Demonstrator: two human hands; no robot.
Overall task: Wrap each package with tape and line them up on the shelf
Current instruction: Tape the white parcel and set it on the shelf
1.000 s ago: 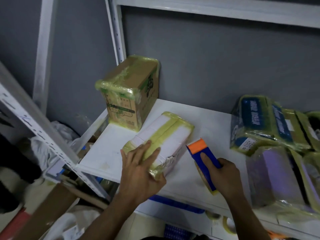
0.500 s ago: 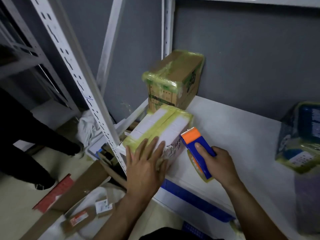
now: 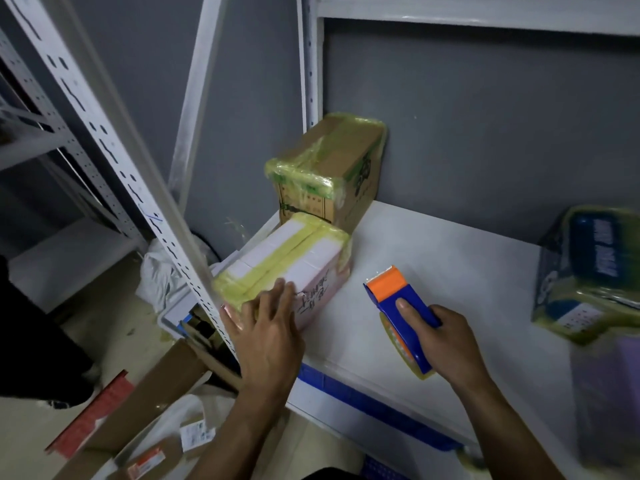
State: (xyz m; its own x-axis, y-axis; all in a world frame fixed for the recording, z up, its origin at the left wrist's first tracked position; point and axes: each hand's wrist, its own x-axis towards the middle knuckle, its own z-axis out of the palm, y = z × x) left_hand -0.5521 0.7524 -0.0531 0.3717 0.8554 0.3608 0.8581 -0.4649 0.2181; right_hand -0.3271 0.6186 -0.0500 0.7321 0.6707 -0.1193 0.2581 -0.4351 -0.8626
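On shelf (image 3: 450,258): four taped packages (image 3: 294,265); one tape dispenser (image 3: 401,306), right hand (image 3: 446,344) gripping.

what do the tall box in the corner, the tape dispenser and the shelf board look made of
The tall box: matte brown cardboard, its edges bound in glossy, wrinkled yellowish tape. The tape dispenser: seemingly hard plastic, smooth blue body, orange cap. The shelf board: smooth white surface, perhaps painted metal or laminate; the look leaves it open.
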